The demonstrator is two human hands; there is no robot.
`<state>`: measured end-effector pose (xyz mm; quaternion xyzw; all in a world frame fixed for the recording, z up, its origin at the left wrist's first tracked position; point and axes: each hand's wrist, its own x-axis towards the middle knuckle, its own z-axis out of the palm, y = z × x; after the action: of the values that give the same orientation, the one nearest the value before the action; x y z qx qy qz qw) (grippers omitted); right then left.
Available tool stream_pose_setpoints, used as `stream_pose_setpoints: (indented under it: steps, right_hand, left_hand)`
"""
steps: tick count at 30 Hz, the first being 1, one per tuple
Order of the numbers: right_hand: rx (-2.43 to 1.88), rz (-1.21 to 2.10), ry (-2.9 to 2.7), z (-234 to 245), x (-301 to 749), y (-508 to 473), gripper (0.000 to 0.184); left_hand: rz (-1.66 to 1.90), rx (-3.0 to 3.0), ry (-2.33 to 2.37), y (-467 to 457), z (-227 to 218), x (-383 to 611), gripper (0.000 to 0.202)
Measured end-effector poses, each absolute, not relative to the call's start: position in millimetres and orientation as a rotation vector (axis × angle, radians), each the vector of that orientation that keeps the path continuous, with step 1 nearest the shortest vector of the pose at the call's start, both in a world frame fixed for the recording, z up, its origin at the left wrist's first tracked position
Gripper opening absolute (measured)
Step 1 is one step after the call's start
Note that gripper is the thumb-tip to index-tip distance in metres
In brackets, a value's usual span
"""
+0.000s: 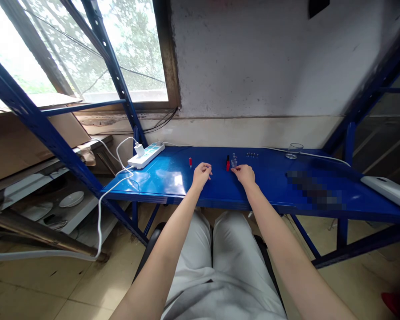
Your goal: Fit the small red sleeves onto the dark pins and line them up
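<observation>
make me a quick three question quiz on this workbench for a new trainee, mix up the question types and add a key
1. True or false: the left hand is apart from the red-and-black item.
2. Fill in the blank: of the two hands, the ____ is nearer the cluster of small clear pieces.
3. What colour is the plug in the power strip?
A) black
B) red
C) white

Key
1. True
2. right hand
3. C
</observation>
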<state>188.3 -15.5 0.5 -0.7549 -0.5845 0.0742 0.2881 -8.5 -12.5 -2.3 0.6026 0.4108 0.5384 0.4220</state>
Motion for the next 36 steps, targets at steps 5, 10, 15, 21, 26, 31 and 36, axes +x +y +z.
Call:
stream_pose_setpoints:
  steps: [5,10,15,21,26,31,36]
  right_hand:
    - [-2.042,0.203,-1.581,1,188,-15,0.024]
    - [-2.033,0.150,-1.622,-1,190,-16,0.028]
    - [-2.011,0.098,-1.590,-2,191,-20,0.041]
    - [-1.891,0.017,-1.454,4,188,-27,0.037]
    - [-1.758,-0.062,-1.445,5,186,-31,0.030]
    - [-1.742,-0.046,-1.473,4,187,-29,0.026]
    - [-1.717,-0.069,-1.467,4,187,-30,0.025]
  left_hand:
    - [1.518,1.453,1.083,-14,-2,-11,0.012]
    - [1.803,1.246,1.175,-7,4,-20,0.012]
    - [1.931,1.233,1.381,19,21,-47,0.019]
    - [1.579,2.125,1.677,33,32,-86,0.035]
    - [0.976,2.627,1.705,36,22,-93,0.042]
    - [0.801,2.643,1.795,39,13,-86,0.040]
    - [0.800,2.488,1.820,39,16,-80,0.026]
